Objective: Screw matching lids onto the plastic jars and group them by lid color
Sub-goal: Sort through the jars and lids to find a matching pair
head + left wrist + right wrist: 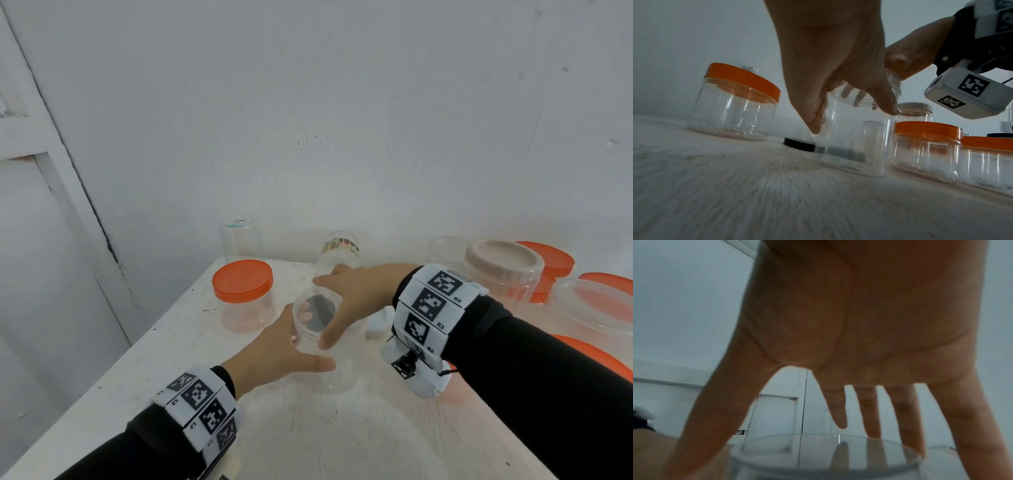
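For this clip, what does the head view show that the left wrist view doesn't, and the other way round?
Only the head view shows the beige-lidded jar, the labelled jar by the wall and the open jar's mouth from above. Only the left wrist view shows the black lid directly, lying flat on the table behind the open jar. Both show the left hand gripping the lidless open jar, the right hand spread over its rim, and the orange-lidded jar standing apart.

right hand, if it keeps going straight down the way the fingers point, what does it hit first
The right hand would first meet the rim of the open clear jar just below its spread fingers. Whether they already touch the rim is unclear. The left hand grips that jar's side.
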`<state>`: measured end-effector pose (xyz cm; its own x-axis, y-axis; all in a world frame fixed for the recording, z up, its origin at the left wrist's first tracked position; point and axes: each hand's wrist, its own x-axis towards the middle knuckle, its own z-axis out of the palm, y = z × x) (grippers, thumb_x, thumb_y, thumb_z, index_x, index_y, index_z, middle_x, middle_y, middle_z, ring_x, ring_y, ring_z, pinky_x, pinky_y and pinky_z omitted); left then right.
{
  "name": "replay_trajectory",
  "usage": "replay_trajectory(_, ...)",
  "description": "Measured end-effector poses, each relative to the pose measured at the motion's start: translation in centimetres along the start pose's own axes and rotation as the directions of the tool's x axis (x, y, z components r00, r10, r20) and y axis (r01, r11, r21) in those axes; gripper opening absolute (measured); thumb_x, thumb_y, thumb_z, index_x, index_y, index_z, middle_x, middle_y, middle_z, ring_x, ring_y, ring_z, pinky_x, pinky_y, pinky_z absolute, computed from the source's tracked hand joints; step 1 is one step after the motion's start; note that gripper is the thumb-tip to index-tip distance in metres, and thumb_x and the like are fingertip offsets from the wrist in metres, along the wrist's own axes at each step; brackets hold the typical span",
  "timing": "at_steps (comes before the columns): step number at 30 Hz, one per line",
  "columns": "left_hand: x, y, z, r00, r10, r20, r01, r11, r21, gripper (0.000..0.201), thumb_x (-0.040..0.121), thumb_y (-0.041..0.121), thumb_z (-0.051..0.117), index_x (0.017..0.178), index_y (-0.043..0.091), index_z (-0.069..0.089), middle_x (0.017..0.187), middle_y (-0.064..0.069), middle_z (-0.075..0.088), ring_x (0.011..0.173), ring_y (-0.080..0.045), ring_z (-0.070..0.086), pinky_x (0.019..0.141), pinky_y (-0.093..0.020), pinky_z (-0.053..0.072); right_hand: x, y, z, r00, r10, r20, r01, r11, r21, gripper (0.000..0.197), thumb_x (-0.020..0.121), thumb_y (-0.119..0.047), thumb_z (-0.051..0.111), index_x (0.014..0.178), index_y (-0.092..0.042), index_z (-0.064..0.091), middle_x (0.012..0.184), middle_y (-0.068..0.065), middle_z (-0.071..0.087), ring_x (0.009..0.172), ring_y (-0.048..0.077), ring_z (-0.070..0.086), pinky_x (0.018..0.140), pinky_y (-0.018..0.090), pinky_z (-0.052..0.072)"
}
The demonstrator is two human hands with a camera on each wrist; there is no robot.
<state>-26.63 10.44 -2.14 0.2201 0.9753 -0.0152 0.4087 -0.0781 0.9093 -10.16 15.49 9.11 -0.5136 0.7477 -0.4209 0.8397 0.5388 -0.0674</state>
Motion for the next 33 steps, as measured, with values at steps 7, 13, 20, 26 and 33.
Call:
replay_trajectory(7,-0.1,0.2,0.0,1.000,-0.026,-0.005,0.026,1.000,0.016,0.098,0.064,0.037,0.089,0.140,0.041,0.027,0.139,0.018,0.044,0.127,-0.006,0.045,0.107,-0.028,0.040,-0.1,-0.6,1.0,0.992,-0.025,-0.122,0.030,0.999,0.044,0.083,0.062,-0.070,0.072,0.127,-0.026,0.045,0.115,-0.005,0.039,0.104,0.020,0.051,0.092,0.042,0.048)
replay_trajectory(13,-0.3,0.3,0.0,1.000,-0.006,-0.016,0.007,1.000,0.028,0.102,0.057,0.043,0.090,0.139,0.042,0.031,0.136,0.021,0.047,0.124,0.000,0.047,0.107,-0.029,0.041,-0.3,-0.3,2.0,0.980,-0.015,-0.200,0.021,0.999,0.032,0.079,0.059,-0.078,0.066,0.115,-0.024,0.048,0.106,-0.004,0.040,0.093,0.019,0.053,0.085,0.039,0.050)
replay_trajectory(20,-0.5,0.3,0.1,1.000,0.005,0.003,-0.005,0.999,0.043,0.096,0.054,0.049,0.089,0.129,0.056,0.030,0.133,0.028,0.047,0.119,0.012,0.046,0.094,-0.014,0.042,-0.1,-0.2,1.5,0.988,-0.014,-0.152,0.016,1.000,0.007,0.082,0.061,-0.082,0.061,0.116,-0.023,0.050,0.109,-0.004,0.041,0.096,0.019,0.053,0.087,0.040,0.049)
replay_trajectory(26,-0.8,0.4,-1.1,0.999,-0.042,0.024,0.038,0.990,0.133,0.101,0.053,0.055,0.089,0.133,0.052,0.027,0.132,0.032,0.044,0.125,0.006,0.042,0.096,-0.016,0.040,2.0,1.3,-0.7,0.983,0.040,-0.181,-0.015,0.990,0.141,0.078,0.087,-0.071,0.042,0.141,-0.015,0.043,0.146,0.002,0.043,0.129,0.020,0.044,0.085,0.029,0.038)
replay_trajectory(33,-3.4,-0.6,-4.0,0.994,-0.077,-0.074,0.085,0.989,0.117,0.104,0.044,0.064,0.088,0.129,0.061,0.028,0.125,0.042,0.047,0.117,0.019,0.044,0.088,-0.005,0.041,6.1,3.0,-1.3,0.930,0.255,-0.265,-0.171,0.938,0.301,0.049,0.096,-0.037,0.050,0.135,-0.008,0.046,0.136,0.009,0.051,0.121,0.024,0.050,0.082,0.024,0.035)
